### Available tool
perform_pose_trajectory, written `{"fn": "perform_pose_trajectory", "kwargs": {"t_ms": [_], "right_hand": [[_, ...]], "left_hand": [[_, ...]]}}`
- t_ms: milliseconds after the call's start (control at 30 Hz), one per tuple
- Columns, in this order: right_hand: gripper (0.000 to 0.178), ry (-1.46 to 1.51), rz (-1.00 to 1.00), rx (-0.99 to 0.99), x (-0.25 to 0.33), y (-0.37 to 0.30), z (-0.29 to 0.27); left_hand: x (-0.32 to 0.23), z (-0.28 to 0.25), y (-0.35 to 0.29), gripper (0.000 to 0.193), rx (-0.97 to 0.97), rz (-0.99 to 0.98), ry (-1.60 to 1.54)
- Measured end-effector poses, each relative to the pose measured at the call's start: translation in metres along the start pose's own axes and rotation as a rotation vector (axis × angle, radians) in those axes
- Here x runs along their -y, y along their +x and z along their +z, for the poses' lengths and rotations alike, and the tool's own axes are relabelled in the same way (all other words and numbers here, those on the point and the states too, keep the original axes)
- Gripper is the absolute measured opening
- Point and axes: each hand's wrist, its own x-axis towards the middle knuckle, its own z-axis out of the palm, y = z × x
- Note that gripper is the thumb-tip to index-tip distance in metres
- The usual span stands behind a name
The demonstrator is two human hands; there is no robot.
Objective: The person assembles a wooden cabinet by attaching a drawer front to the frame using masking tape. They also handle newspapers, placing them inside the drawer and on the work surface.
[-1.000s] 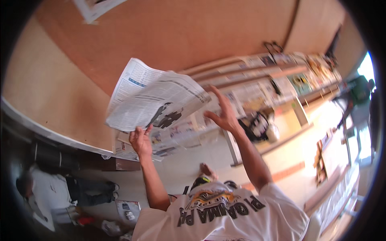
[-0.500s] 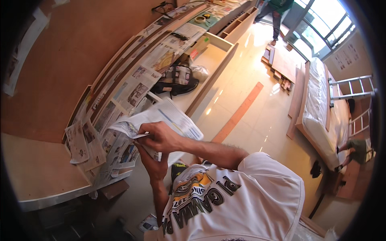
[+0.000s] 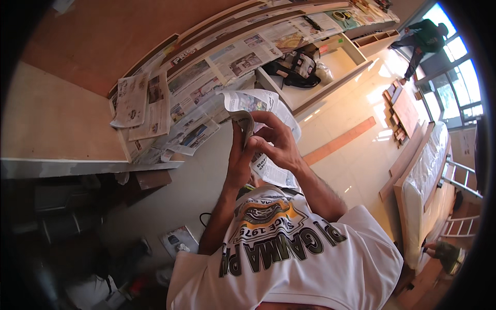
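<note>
While left hand [image 3: 239,161] stands upright, right hand [image 3: 280,143] curls against newspaper [image 3: 254,100].

Both hands [image 3: 283,147] sit close together, fingers [image 3: 269,121] curled, forearms [image 3: 321,192] angled inward.

Big, dark block capitals with pale edges run across the white shirt [image 3: 305,274], clear as day on my feed, and smaller letters and digits sit around its yellow-orange emblem [image 3: 266,212]. Now up to the raised newspaper [image 3: 276,173]: I catch a bold black headline on the lower part. Over on the spread newspapers [image 3: 232,70], I spot large capitals beside a wooden strip [image 3: 227,44] and smaller headlines, the body print too tiny for me.
</note>
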Motion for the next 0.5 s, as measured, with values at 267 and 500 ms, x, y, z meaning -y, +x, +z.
{"fn": "perform_pose_trajectory", "kwargs": {"t_ms": [267, 500], "right_hand": [[0.062, -0.090, -0.027, -0.288, 0.014, -0.021, 0.010], [0.043, -0.583, -0.021, -0.509, 0.035, -0.035, -0.012]], "left_hand": [[0.034, -0.001, 0.003, 0.085, 0.079, -0.021, -0.132], [0.045, 0.038, 0.030, 0.066, 0.298, -0.174, 0.012]]}}
